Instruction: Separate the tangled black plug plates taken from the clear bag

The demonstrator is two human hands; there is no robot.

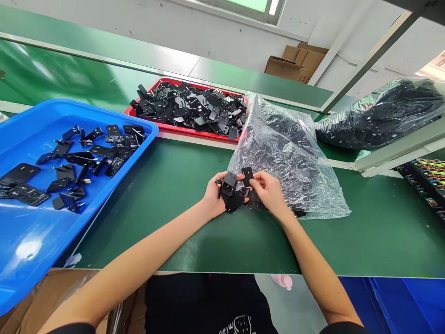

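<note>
My left hand (213, 197) is closed around several small black plastic parts (231, 191), some with metal prongs, like plug pieces. Between the thumb and fingers of my right hand (269, 191) is one flat black plate (247, 176) with small slots, held upright beside the bunch. Both hands are close together above the green table, at the near left edge of a clear plastic bag (299, 162) filled with black parts. A few black pieces show at the bag's lower edge, partly hidden by my right hand.
A blue tray (118, 185) with scattered black parts stands at the left. Behind my hands, a red tray (201, 131) is heaped with similar pieces. Another filled plastic bag (382, 113) lies at the back right, near a metal frame post (399, 146) and a black bin (424, 190).
</note>
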